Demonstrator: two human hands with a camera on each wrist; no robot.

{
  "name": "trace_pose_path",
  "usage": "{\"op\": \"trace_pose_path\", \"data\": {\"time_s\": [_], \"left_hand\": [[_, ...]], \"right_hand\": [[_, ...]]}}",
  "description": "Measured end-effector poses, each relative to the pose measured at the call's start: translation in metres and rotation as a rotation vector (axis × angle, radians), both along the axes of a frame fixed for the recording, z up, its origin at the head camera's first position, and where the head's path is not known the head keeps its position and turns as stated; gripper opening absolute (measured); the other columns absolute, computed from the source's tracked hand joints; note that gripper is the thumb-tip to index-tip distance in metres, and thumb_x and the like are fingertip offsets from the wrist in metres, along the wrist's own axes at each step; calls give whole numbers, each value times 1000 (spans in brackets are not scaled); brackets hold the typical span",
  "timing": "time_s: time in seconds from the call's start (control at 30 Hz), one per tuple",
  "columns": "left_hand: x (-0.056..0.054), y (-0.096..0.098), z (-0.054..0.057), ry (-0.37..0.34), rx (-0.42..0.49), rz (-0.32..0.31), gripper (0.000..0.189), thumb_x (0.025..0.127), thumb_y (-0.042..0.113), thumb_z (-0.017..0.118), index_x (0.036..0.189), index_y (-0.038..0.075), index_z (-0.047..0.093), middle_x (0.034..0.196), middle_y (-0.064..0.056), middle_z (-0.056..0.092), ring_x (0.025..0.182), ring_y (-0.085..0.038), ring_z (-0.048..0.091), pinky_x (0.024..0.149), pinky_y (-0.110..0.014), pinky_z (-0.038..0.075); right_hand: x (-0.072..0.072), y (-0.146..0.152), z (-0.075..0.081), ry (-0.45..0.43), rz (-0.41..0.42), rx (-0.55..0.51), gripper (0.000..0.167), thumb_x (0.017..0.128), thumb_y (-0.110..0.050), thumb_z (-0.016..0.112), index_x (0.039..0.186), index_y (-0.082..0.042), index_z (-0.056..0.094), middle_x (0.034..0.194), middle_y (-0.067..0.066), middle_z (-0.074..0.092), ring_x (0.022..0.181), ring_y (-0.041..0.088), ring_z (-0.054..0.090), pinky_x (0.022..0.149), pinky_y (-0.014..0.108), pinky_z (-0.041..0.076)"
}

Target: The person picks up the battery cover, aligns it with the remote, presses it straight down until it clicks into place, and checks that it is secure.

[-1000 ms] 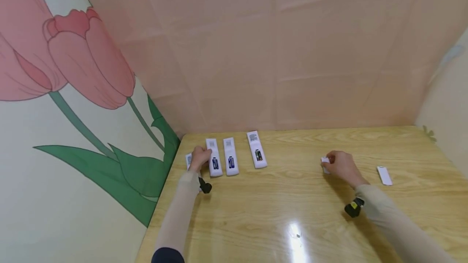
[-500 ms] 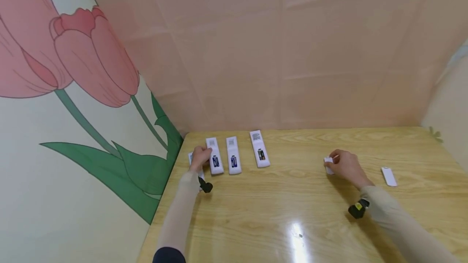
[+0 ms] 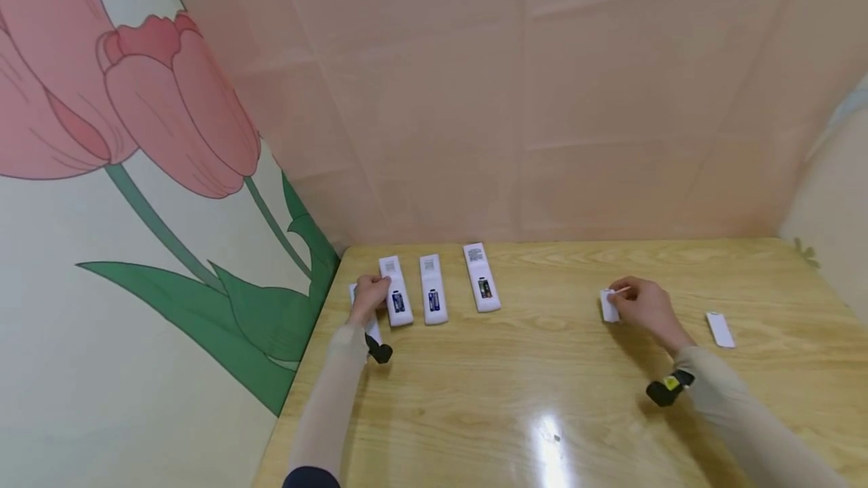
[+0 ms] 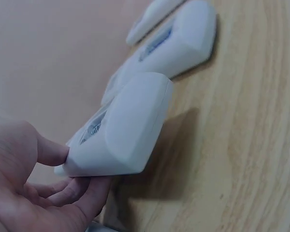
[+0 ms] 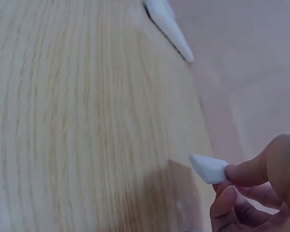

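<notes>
My left hand (image 3: pixel 369 297) holds a white remote control (image 3: pixel 400 312) by its side edge. In the left wrist view that remote (image 4: pixel 135 121) is tilted and raised off the table, thumb on one face and fingers beneath; its battery bay faces up with batteries in it. Another remote (image 3: pixel 375 331) lies partly hidden under my left forearm. Over at the right, my right hand (image 3: pixel 647 307) pinches a small white battery cover (image 5: pixel 209 168) between thumb and fingers. In the head view a white cover (image 3: pixel 609 309) shows at those fingertips, with a thin white edge beside it.
Two more white remotes, one in the middle (image 3: pixel 434 300) and one farther right (image 3: pixel 483 281), lie with battery bays uncovered. A loose white battery cover (image 3: pixel 720 330) rests right of my right hand. The wooden table (image 3: pixel 475 398) meets walls at its back and left.
The remote in my left hand has shifted slightly left. At my right fingertips the white cover has turned a little, and a thin white edge has come into sight. The head view has shifted slightly.
</notes>
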State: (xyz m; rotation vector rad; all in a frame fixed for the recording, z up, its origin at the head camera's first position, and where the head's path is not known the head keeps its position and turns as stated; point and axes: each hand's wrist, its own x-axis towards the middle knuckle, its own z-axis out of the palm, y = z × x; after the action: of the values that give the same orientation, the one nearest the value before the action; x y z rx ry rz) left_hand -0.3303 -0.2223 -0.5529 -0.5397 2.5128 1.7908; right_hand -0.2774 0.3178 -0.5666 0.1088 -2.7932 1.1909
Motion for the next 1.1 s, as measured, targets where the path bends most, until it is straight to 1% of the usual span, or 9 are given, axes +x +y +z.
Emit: {"op": "trace_pose_path", "data": {"time_s": [0.1,0.2,0.3,0.47,0.63,0.77,0.9,1.03,1.1], "left_hand": [[2,-1,1,21,36,11,39,106,18,60,130,-13,63,113,-22,71,86,-19,69,72,-29,63],[4,-1,2,31,74,16,43,106,18,61,134,-14,61,119,-26,70,88,-20,69,75,-31,64],[5,-1,4,27,98,15,47,105,20,61,137,-14,59,123,-28,69,91,-21,69,75,-30,63],[5,0,5,9,116,11,51,105,23,62,141,-12,57,124,-25,69,96,-21,69,75,-28,62],[6,3,4,0,130,8,50,101,23,64,139,-9,60,119,-20,71,94,-19,68,71,-26,60],[6,7,4,14,149,-4,51,98,20,65,138,-10,61,117,-21,72,91,-19,68,72,-27,60],[6,10,2,24,152,-17,53,97,21,66,140,-10,61,122,-23,71,94,-20,69,76,-30,62],[5,16,3,24,131,-23,53,99,22,66,142,-9,59,128,-25,70,100,-23,69,80,-31,62],[5,20,4,34,126,-21,52,99,21,66,141,-9,59,129,-25,69,100,-23,69,79,-31,62]], "right_hand": [[1,-1,2,4,6,-23,28,102,-17,68,118,6,71,107,28,76,83,17,67,62,23,53],[3,-2,4,30,2,-28,26,102,-16,69,118,5,72,105,27,77,85,17,66,63,22,52],[6,-3,8,57,-11,-37,25,101,-14,69,118,5,72,102,25,77,84,11,64,63,21,52],[12,-4,17,27,-5,-127,30,103,-10,65,126,9,66,103,29,74,78,3,63,60,24,57],[16,-6,24,-2,4,-199,36,107,-9,61,136,11,60,106,31,70,75,6,68,63,30,63],[17,-8,28,7,11,-220,35,108,-10,60,136,12,60,107,32,70,74,7,70,66,31,64],[20,-12,34,13,27,-247,35,108,-9,59,136,11,60,110,35,70,76,6,71,68,30,64],[22,-17,37,19,38,-280,34,108,-6,60,136,13,60,110,36,69,78,4,70,68,25,64],[23,-19,39,16,38,-290,34,108,-5,60,136,13,60,111,36,69,79,3,70,68,23,63]]}}
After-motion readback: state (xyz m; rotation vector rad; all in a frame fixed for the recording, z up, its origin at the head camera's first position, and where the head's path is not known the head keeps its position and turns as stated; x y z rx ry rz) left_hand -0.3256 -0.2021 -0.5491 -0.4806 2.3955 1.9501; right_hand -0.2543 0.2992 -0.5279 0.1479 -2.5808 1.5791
